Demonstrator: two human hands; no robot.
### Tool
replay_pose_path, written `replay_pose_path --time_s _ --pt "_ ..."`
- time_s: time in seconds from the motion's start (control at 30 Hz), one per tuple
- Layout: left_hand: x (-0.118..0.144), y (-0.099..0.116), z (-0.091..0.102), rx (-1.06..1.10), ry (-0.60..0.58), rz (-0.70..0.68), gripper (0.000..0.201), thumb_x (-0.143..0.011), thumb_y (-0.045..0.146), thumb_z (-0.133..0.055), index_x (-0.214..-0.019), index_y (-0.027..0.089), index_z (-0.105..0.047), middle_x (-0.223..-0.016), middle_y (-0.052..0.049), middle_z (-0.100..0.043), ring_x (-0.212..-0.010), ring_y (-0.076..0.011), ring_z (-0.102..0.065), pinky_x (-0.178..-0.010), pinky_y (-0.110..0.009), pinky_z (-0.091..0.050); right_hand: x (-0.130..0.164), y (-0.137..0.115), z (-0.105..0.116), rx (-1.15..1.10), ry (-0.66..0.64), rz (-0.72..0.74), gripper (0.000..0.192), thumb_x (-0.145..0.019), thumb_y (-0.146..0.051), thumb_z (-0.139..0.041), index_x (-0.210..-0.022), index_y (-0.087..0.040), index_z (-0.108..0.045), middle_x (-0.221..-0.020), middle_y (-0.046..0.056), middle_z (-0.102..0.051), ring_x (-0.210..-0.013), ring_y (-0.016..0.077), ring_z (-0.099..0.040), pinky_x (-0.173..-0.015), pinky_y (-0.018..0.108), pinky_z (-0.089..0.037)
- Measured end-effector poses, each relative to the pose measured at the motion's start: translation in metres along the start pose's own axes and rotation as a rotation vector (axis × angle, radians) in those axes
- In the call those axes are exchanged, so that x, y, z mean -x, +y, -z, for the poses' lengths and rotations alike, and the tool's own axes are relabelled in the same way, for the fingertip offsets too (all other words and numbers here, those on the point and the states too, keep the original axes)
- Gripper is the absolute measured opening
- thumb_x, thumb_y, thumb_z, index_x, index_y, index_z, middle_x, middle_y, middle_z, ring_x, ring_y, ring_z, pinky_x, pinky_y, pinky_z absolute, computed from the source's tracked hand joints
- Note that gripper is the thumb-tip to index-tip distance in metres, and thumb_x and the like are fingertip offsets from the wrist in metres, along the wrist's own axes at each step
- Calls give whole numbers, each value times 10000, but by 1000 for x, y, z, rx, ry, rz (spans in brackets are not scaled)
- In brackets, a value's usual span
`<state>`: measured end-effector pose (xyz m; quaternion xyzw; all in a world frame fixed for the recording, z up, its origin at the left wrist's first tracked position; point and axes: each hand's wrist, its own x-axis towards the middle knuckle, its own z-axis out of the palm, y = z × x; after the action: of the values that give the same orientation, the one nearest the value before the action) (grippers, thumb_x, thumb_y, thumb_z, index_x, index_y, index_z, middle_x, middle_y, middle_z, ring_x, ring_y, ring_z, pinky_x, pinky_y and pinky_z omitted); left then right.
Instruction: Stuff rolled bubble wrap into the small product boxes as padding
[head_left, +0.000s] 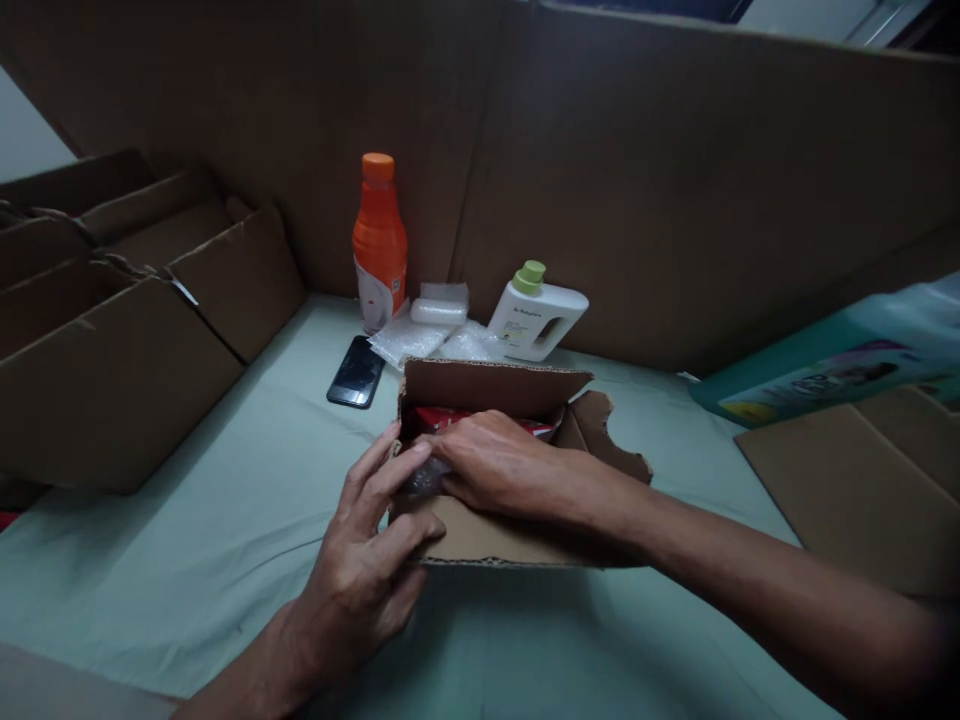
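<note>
A small open cardboard box [495,535] sits in front of me with its flaps raised. My left hand [371,545] grips the box's left end, fingers along the side and thumb by the front flap. Inside the box, my right hand [487,455] has its thumb and fingers around a piece of clear bubble wrap [426,478] at the left end; its fingertips are partly hidden. Behind that hand, a red packet [439,416] shows in the box, mostly covered.
An orange bottle [379,240], folded bubble wrap [439,312], a white bottle with a green cap [536,318] and a phone [355,372] are behind the box. Larger cardboard boxes [120,380] stand left. A green jug [817,360] and flat cardboard [855,490] lie right.
</note>
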<state>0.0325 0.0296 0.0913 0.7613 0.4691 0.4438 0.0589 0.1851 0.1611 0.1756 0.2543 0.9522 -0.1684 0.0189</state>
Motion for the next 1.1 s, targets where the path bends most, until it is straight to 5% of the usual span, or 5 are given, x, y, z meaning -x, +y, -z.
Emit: replay_pose_path --time_s 0.13,0.27,0.47,0.73,1.1 --pt "20 1 -5 2 208 106 805 -789 48 -663 -1482 361 -399 -1706 -24 -74 -1562 -402 -101 -1214 -685 -226 77 16 11 -70 394 -114 307 -933 -390 -628 -1216 -291 -690 -1055 28 -766 -888 222 -709 -808 358 -526" --pt "48 -15 -15 227 132 420 912 -876 186 -642 -1603 368 -122 -1703 -80 -104 -1563 -353 -147 -1212 -624 -280 177 40 -29 -127 908 -675 243 -919 -495 -623 -1068 -327 -713 -981 42 -769 -937 258 -718 -818 393 -553" --pt "49 -39 -48 482 -23 717 933 -811 344 -713 -1587 258 -203 -1636 -143 -285 -1497 -365 -310 -1183 -544 -351 150 55 -136 -528 690 -691 599 -745 -562 -701 -1207 -196 -592 -1135 127 -729 -893 281 -719 -747 413 -588" --pt "2 1 -84 753 -80 590 975 -677 259 -776 -1542 213 -329 -1502 -144 -478 -1446 -365 -383 -1206 -519 -311 188 48 -135 -559 925 -834 470 -804 -565 -657 -1114 -220 -579 -1016 81 -731 -770 233 -729 -688 347 -578" --pt "98 -21 -14 456 -10 859 601 -757 384 -728 -1300 217 -535 -1224 -111 -642 -1298 -338 -550 -1142 -516 -399 174 -23 -195 -499 734 -663 445 -837 -492 -668 -1179 -209 -688 -1195 140 -730 -1051 342 -707 -945 494 -578"
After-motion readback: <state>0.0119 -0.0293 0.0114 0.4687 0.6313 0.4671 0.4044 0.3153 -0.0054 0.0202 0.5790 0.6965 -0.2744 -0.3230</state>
